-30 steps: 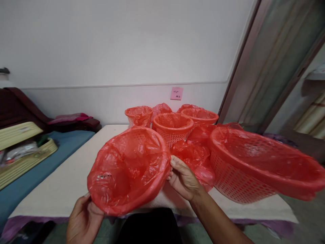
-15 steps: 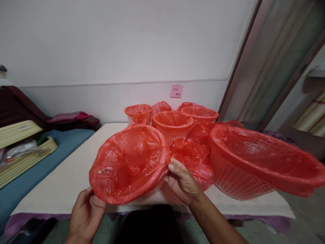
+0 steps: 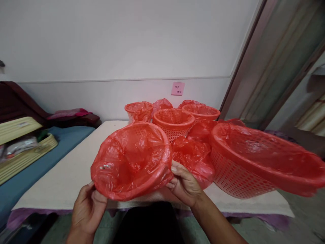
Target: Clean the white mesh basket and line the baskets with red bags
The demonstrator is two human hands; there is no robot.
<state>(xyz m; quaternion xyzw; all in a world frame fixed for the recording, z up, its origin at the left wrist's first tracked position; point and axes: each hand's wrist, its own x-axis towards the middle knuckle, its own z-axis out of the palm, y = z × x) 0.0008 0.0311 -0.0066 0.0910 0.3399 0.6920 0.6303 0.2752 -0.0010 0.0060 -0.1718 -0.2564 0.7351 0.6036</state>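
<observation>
A red plastic basket [image 3: 137, 128] stands tilted toward me at the front of the table, lined with a thin red plastic bag [image 3: 127, 162] folded over its rim. My left hand [image 3: 88, 206] holds the bag-covered rim at the lower left, fingers behind and beneath it. My right hand [image 3: 184, 183] pinches the bag's edge against the rim on the right side. The fingertips of both hands are partly hidden by the basket and bag. Just right of it lies a loose, crumpled red bag [image 3: 193, 159].
A large bag-lined basket [image 3: 243, 176] stands at the right. Smaller lined baskets [image 3: 174, 123] are grouped at the back near the wall, which bears a pink note [image 3: 178, 88]. A cream cloth [image 3: 61, 173] covers the table. At the left are yellow containers [image 3: 27, 156].
My right thumb and fingers have shifted slightly along the rim, and a flap of bag now shows there. The left hand keeps its hold. The view has moved slightly.
</observation>
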